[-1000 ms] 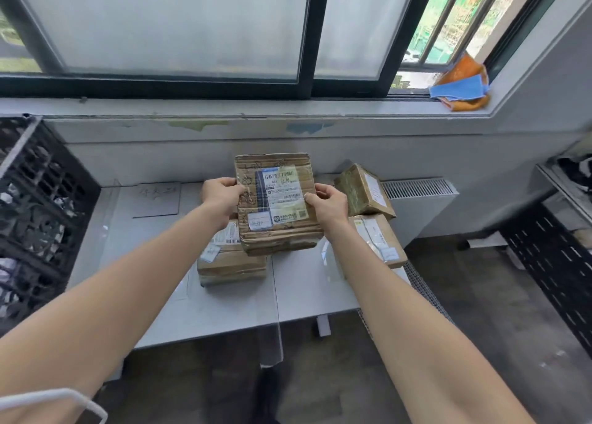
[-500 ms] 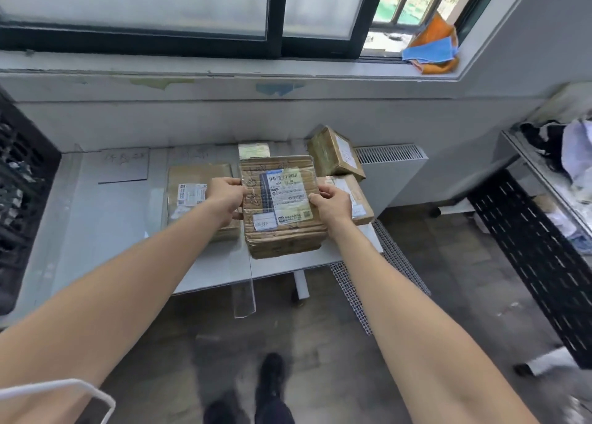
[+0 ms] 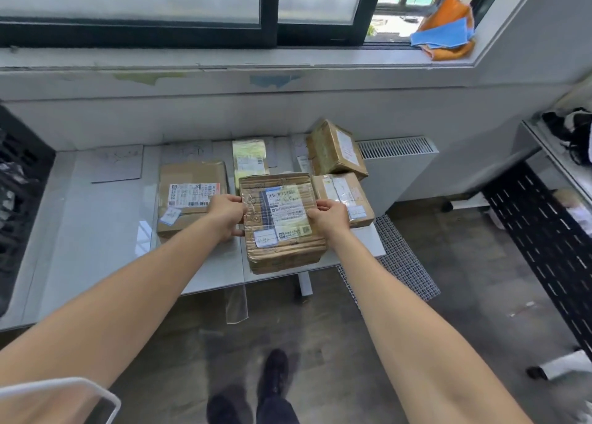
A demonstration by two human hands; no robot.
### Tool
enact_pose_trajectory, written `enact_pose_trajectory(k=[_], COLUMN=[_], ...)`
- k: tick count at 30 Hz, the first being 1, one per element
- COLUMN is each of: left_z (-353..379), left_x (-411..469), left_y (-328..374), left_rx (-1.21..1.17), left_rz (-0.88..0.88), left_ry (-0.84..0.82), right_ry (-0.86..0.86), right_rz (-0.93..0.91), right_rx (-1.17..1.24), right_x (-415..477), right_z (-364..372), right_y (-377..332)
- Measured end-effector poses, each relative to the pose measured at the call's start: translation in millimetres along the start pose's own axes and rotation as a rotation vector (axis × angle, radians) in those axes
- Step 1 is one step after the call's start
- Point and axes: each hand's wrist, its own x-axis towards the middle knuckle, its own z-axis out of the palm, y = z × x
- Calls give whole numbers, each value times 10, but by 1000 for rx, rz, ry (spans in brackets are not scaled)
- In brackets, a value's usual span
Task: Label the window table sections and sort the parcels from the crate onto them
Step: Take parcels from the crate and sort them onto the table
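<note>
A taped brown cardboard parcel [image 3: 282, 222] with a white shipping label is held between both hands over the front of the white window table [image 3: 96, 241]. My left hand [image 3: 226, 214] grips its left edge and my right hand [image 3: 330, 217] grips its right edge. A wide flat parcel [image 3: 189, 190] lies left of it. A small pale packet [image 3: 250, 159] lies behind it. Two brown boxes sit at the right, one [image 3: 344, 196] flat and one [image 3: 334, 150] tilted behind it. A paper label sheet [image 3: 117, 162] lies at the table's back left. The black crate [image 3: 19, 196] stands at the far left.
A white radiator [image 3: 397, 164] stands right of the table, with a mesh grid [image 3: 400, 263] on the floor. A black perforated rack [image 3: 544, 244] lines the right side. Orange and blue cloths [image 3: 447, 29] lie on the windowsill. My shoes [image 3: 253, 388] are on the floor below.
The parcel held in both hands has come down and toward the table's front edge. The view has tilted downward, showing more floor and my shoes.
</note>
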Motion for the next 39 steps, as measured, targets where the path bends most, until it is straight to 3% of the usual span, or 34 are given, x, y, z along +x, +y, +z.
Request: enact_pose_trajectory(k=[19, 28, 33, 39], left_z=[-41, 12, -84, -736], left_x=[478, 521, 490, 516], left_y=[20, 144, 355, 604], left_rx=[28, 195, 353, 578], left_rz=[-105, -87, 98, 280], left_ry=[-17, -40, 99, 233], right_ry=[-121, -135, -46, -82], right_rz=[136, -22, -250, -463], right_rx=[-129, -582, -652, -690], right_x=[509, 539, 503, 401], right_z=[235, 198, 356, 840], right_y=[-43, -327, -702, -1342])
